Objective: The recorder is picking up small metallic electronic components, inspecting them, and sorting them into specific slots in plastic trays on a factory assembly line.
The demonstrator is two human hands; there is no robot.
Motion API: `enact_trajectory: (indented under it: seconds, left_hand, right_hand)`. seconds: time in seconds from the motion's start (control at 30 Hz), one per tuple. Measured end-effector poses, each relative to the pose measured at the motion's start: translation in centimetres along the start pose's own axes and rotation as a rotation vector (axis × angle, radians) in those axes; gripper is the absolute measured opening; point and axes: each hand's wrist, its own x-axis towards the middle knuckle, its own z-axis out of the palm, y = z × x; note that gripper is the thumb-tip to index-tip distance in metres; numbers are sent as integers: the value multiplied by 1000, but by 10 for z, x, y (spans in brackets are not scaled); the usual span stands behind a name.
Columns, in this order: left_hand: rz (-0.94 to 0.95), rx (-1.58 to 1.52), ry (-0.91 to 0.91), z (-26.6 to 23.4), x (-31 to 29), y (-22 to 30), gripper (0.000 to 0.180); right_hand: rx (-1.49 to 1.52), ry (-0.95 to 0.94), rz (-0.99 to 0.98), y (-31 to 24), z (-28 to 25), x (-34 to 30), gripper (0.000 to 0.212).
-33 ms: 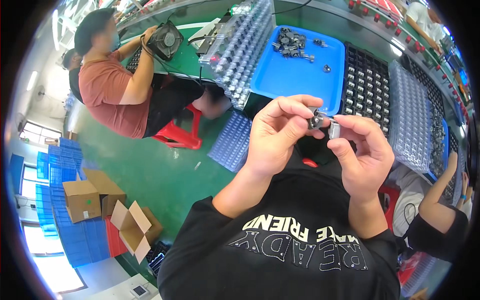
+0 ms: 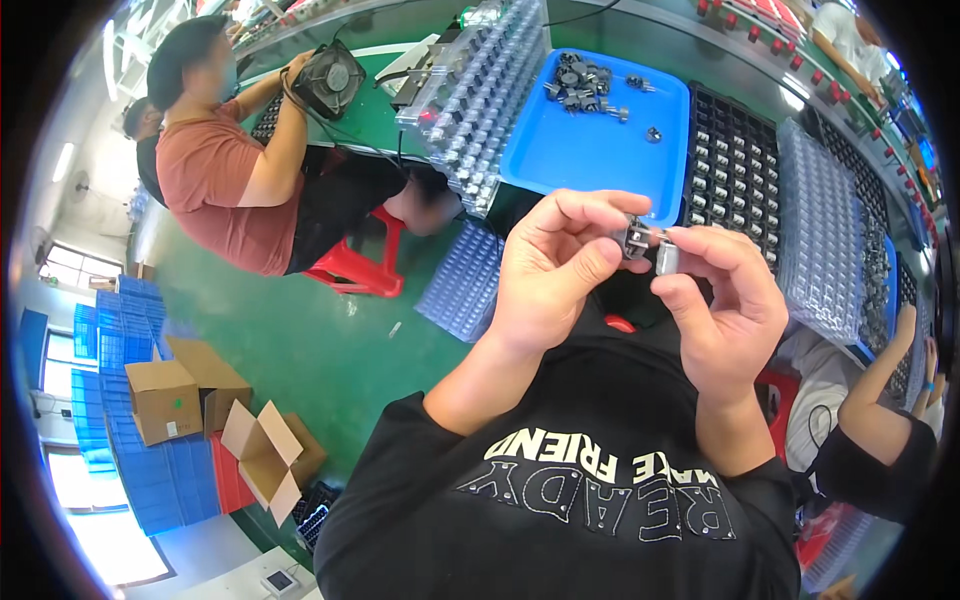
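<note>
My left hand (image 2: pixel 550 270) pinches a small dark grey, slotted part (image 2: pixel 635 240) between thumb and fingers. Close to its right, my right hand (image 2: pixel 735 305) grips a small silver metal part (image 2: pixel 667 259), which looks like a small motor, by thumb and fingertips. The two parts are held up side by side in front of my black shirt; whether a thin piece joins them I cannot make out. Just beyond my hands lies a blue tray (image 2: pixel 590 165) with a heap of dark parts (image 2: pixel 580 85) at its far end and a single one nearer.
Right of the blue tray sits a black tray (image 2: pixel 735 170) with rows of silver parts, then clear plastic trays (image 2: pixel 815 230). More clear trays (image 2: pixel 475 110) stack at the left. A co-worker (image 2: pixel 235 180) handles a black fan (image 2: pixel 330 80); another's arm (image 2: pixel 880 400) shows at right.
The dark part has turned slightly in my left fingers, so more of its slotted side shows. My right hand has barely moved.
</note>
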Motion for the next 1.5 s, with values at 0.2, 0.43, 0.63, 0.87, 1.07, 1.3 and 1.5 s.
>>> enact_trajectory:
  seconds: [0.2,0.43,0.63,0.87,1.07,1.3,1.5]
  left_hand:
    - [38,125,10,4,-4,0,37]
    - [50,171,-25,5,-5,1,32]
    - [56,188,29,0,-10,-5,31]
    - [35,191,55,-4,-8,-11,33]
    - [81,326,104,-4,-9,-30,35]
    - [16,763,30,-26,0,-48,41]
    - [-13,1214,-10,-53,40,-44,44]
  right_hand:
    - [-275,-20,-226,1,1,4,35]
    - [-344,-25,-231,1,0,1,32]
    - [-314,-33,-212,8,1,4,30]
    - [-287,-54,-139,18,0,8,29]
    - [-33,-27,27,42,0,11,19]
    - [-202,-294,387,60,-22,31,8]
    - [-639,-230,138,105,-42,90,7]
